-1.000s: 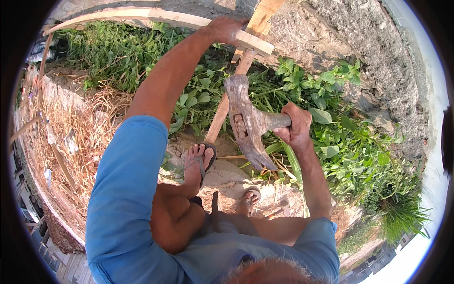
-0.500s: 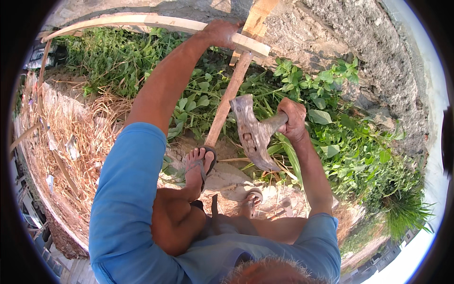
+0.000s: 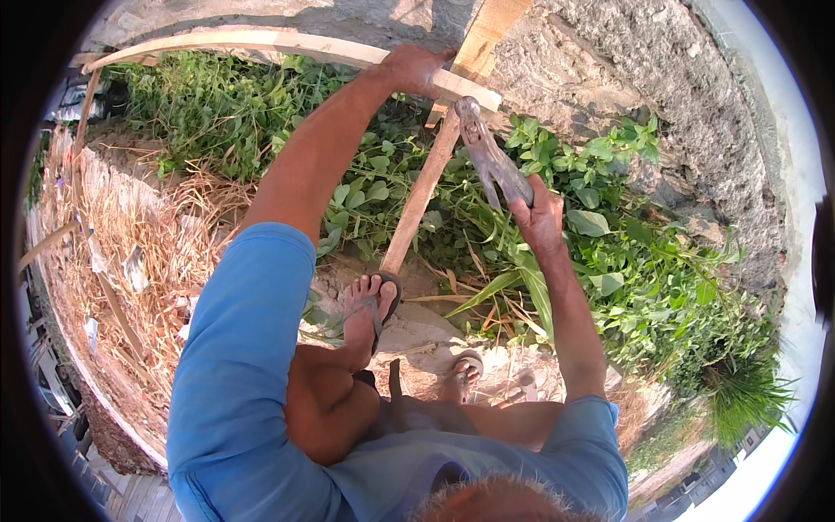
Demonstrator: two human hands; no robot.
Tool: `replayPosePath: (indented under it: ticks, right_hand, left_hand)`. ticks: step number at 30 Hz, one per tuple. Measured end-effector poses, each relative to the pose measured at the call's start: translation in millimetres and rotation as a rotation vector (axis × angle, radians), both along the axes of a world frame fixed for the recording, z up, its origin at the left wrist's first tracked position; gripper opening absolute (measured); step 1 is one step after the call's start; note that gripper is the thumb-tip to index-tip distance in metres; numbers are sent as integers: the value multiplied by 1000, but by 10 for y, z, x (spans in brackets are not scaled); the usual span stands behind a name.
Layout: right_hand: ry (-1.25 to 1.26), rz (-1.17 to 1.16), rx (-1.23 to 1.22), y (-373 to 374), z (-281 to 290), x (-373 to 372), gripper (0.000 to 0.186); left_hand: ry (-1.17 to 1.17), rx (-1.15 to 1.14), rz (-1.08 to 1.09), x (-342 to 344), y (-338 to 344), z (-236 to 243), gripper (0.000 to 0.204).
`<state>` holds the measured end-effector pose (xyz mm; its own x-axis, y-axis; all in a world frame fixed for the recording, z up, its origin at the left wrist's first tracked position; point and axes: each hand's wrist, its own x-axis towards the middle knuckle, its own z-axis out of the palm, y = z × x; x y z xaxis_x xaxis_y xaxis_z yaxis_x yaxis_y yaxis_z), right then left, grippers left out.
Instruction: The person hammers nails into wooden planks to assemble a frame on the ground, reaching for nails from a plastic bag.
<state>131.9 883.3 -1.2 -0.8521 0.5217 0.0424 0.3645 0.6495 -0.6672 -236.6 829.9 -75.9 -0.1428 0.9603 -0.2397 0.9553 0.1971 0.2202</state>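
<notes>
My left hand (image 3: 413, 71) is closed around a long pale wooden batten (image 3: 317, 45) near its right end. In my right hand (image 3: 541, 216) is a worn claw hammer (image 3: 491, 157); its striking end is at the lower edge of the batten, close to the joint, though whether it touches I cannot tell. A narrow wooden stake (image 3: 417, 200) runs from beside my sandalled foot (image 3: 370, 304) up to the batten. Behind the batten's end rises a wider board (image 3: 493, 33). No nail can be made out.
Green plants (image 3: 226, 113) grow along the rough wall (image 3: 626, 61). Dry straw (image 3: 139, 261) covers the ground at left, with a thin post (image 3: 84, 122) under the batten's far end. A pale wall edge (image 3: 796, 157) curves down the right side.
The hammer has swung up and away from me, turning so its head is at the batten's end. My left hand keeps its grip and has shifted only slightly.
</notes>
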Motion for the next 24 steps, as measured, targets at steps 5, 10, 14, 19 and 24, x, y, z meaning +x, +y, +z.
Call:
replayPosePath:
  ticks: [5,10,14,19,24]
  right_hand:
    - [-156,-190,-186,-248,267,-103,42]
    - [430,13,-181,-633,495,-76,41]
    - [-324,-111,-35,-465,-142,-194,47]
    - [-49,-91,-168,-850,215,-183,50]
    - [753,186,-207,-1037,466,-319,62]
  left_hand:
    - [-62,7,4,-31,-193,188,86]
    - [-5,79,9,23,-494,171,89]
    - [-59,50,17,0,-556,189,93]
    - [-24,61,15,-156,-802,88,95]
    - [-53,42,14,37,-801,52,96]
